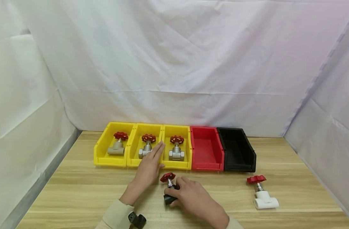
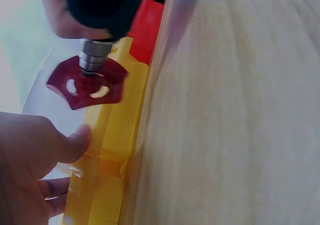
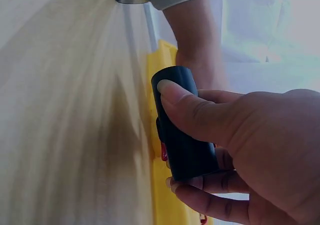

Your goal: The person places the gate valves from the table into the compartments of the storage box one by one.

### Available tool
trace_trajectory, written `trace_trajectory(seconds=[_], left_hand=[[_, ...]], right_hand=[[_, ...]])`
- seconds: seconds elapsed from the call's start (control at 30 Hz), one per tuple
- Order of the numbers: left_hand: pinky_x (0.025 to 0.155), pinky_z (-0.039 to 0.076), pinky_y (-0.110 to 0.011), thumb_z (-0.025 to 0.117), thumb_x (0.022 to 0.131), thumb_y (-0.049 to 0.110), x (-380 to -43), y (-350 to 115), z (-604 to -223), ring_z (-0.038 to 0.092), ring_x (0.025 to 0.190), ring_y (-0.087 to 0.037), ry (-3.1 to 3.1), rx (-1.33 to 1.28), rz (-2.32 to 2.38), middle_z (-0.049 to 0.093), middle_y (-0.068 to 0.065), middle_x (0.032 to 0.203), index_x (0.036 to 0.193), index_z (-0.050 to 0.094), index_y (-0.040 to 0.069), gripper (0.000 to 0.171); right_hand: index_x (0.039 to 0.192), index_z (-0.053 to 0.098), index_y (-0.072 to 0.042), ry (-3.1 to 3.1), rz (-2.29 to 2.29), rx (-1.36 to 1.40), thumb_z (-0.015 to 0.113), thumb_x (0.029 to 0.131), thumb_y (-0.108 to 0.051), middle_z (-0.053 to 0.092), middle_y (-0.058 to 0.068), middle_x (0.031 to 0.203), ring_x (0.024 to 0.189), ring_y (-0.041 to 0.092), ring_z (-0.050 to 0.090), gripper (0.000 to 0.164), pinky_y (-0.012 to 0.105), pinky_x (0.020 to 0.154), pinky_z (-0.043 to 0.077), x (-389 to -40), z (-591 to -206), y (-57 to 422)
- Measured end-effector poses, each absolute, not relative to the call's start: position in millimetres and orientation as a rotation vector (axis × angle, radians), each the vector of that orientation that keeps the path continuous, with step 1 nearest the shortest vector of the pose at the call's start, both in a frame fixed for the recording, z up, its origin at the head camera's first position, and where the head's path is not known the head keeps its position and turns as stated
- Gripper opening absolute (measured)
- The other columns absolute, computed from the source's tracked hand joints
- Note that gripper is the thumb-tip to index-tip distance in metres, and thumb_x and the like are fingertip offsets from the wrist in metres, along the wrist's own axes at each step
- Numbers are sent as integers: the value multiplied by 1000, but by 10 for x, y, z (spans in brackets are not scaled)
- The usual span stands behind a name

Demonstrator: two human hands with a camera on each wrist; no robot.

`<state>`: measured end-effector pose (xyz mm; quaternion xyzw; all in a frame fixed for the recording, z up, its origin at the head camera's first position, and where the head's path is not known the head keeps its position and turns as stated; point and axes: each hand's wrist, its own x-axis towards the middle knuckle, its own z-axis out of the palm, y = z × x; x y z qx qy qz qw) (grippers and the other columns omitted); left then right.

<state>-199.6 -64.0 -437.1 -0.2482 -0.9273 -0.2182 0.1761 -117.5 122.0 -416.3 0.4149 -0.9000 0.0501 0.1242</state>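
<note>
Head camera gives me the clearest read from my station: the black valve (image 1: 169, 199) is near the middle of the tabletop (image 1: 77, 190), in front of the third yellow bin (image 1: 177, 165), its red handwheel (image 1: 167, 177) pointing toward the bins. My two hands are apart. The right hand (image 1: 191, 194) is clamped on the valve's pipe body, thumb on one side and fingers curled behind; I can't tell whether the valve touches the wood. The left hand (image 1: 148, 168) holds nothing, its straight fingers resting over the second yellow bin (image 1: 132, 161) and reaching the divider beside the third.

To do this hold well, I'd pinch squarely across the pipe and leave the wheel untouched, since the smooth round body could roll under the thumb. A quiet wrist should stop the tip swinging.

For edges, I mind the raised front lips just beyond the wheel, and the left thumb near it; those make the tight side. More room to move lies toward me and to the right, with the red bin (image 1: 206, 149) and black bin (image 1: 235, 152) farther along and the white valve (image 1: 264, 201) well apart.
</note>
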Motion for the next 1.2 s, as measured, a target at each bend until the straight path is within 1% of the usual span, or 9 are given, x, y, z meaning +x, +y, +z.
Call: trace_trajectory(seconds=[0.13,0.23,0.3,0.4,0.5,0.67,0.77,0.97,1.2], left_hand=[[87,42,-42,70,76,18,-1999,-643,-4375,46,111,-30,-2615,-706,-628,23,-3,145,142,20,16,83],[86,42,-41,71,75,16,-2000,-646,-4377,48,109,-30,-2592,-716,-628,24,-4,144,142,21,15,83],[86,42,-41,72,75,16,-2002,-647,-4379,48,108,-30,-2583,-718,-624,24,-4,144,142,22,14,83],[86,42,-42,72,74,15,-2011,-646,-4388,48,108,-30,-2577,-718,-621,25,-4,144,141,24,13,83],[87,41,-42,72,74,16,-2017,-647,-4388,47,109,-30,-2585,-715,-620,24,-4,144,141,22,13,83],[83,44,-40,72,75,16,-2019,-645,-4389,48,108,-29,-2571,-719,-613,26,-5,143,141,23,13,82],[82,44,-40,72,74,16,-2020,-643,-4391,49,107,-30,-2568,-717,-613,26,-5,143,141,24,13,82],[85,43,-42,72,74,15,-2011,-638,-4384,49,107,-30,-2588,-709,-613,25,-4,144,141,23,14,83],[83,44,-42,73,74,15,-2002,-628,-4379,48,109,-32,-2566,-715,-616,27,-6,143,141,25,12,82]], right_hand=[[109,60,-36,-2600,154,1180,58,79,-47,46,-3,82,71,10,41,32,16,48,33,-1181,-4112,1248],[111,59,-38,-2606,154,1158,59,79,-45,47,-3,84,73,10,42,32,15,47,32,-1197,-4080,1271],[111,59,-38,-2608,156,1147,61,78,-44,48,-2,85,75,10,43,34,15,47,32,-1211,-4058,1285],[111,59,-38,-2604,164,1133,64,75,-43,49,-2,86,78,11,43,36,16,49,35,-1235,-4024,1300],[111,59,-37,-2605,181,1111,66,74,-43,50,-1,89,79,11,44,39,19,53,40,-1258,-3998,1323],[114,58,-39,-2629,188,1074,65,75,-41,52,1,97,84,12,46,39,24,62,46,-1290,-3947,1372],[114,57,-40,-2648,198,1053,66,75,-40,51,0,95,83,12,45,41,24,62,46,-1302,-3916,1401],[114,56,-42,-2681,222,1000,69,73,-39,46,-4,87,78,9,40,44,19,56,39,-1329,-3863,1463],[115,57,-40,-2662,181,955,71,72,-37,47,-2,88,76,9,40,45,19,56,40,-1369,-3801,1552]])
